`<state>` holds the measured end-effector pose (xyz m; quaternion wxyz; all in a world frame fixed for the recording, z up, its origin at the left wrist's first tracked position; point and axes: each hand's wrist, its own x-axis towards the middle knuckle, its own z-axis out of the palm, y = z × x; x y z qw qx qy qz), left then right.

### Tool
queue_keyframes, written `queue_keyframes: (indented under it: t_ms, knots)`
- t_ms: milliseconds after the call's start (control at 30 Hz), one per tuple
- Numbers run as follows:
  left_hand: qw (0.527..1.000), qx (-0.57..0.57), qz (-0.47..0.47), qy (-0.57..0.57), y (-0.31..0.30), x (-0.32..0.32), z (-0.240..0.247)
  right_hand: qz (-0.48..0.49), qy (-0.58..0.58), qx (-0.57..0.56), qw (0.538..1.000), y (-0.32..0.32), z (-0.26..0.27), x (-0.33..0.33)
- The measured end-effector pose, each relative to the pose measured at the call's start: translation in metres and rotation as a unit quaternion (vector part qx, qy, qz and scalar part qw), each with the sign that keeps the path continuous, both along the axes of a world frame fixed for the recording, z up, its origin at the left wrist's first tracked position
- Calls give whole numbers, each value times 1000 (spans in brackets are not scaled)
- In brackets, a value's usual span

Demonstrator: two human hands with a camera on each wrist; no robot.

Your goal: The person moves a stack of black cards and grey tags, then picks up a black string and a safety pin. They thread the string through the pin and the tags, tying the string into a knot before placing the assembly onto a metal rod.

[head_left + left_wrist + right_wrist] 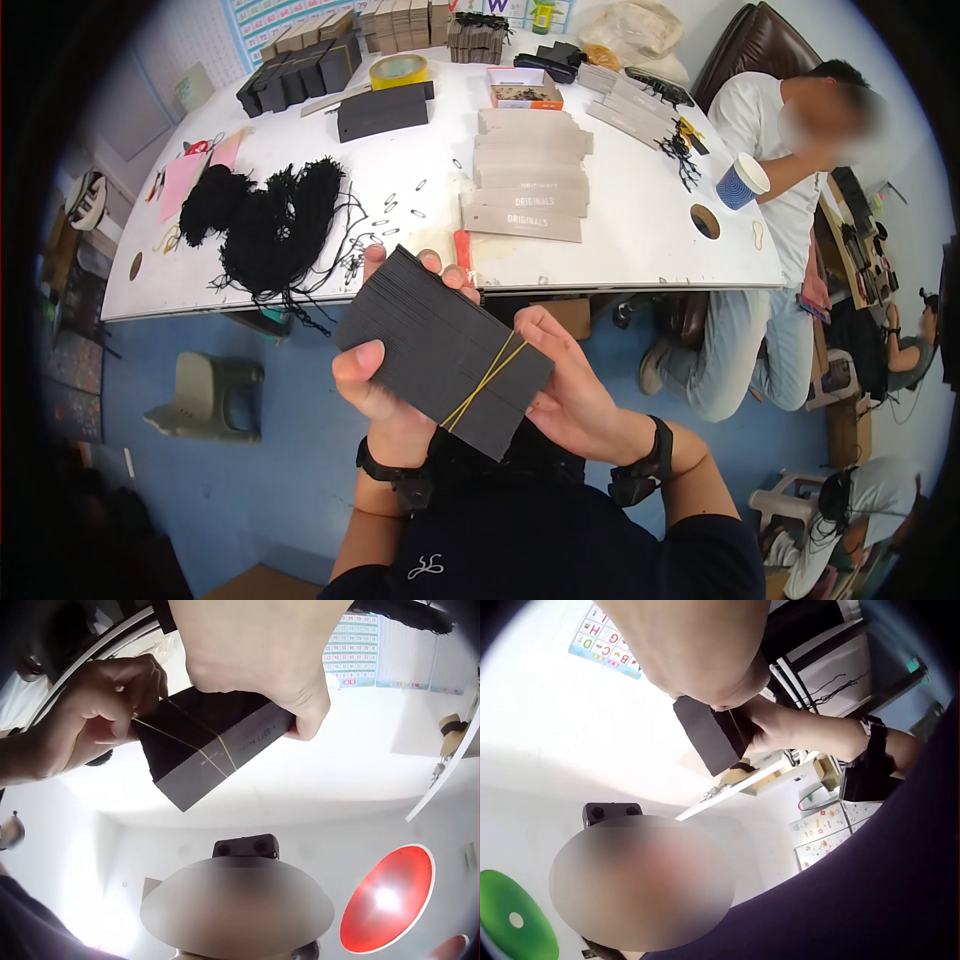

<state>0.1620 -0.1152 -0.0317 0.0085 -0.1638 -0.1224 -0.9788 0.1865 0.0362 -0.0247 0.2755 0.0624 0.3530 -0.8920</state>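
Observation:
A thick stack of black cards (440,340) is held tilted in front of the body, above the table's near edge. My left hand (385,400) grips its left end, thumb across the near side and fingertips showing over the far edge. A yellow rubber band (484,385) crosses itself around the right part of the stack. At that end is my right hand (575,385), its fingers pinching the band at the corner; the left wrist view shows the band (169,736) running to these fingers. Faint lettering shows on the card face (259,739) in that view.
On the white table (400,270) lie black cord bundles (280,225), small loose clips, and grey printed cards (530,170). Banded black stacks (305,75) and yellow tape (398,70) stand farther back. A paper cup (742,182) is near a seated person (765,240) at the right.

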Motion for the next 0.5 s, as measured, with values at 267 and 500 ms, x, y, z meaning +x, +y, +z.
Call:
queue_keyframes:
  t_ms: [267, 500]
  knots:
    - [986, -98, 138, -8, -4, 0, -4, -120, -59, 37, 990, -5, -6, -2]
    - [968, -137, 209, 29, -16, -2, -6, -125, -34, 58, 990, 2, 11, 6]
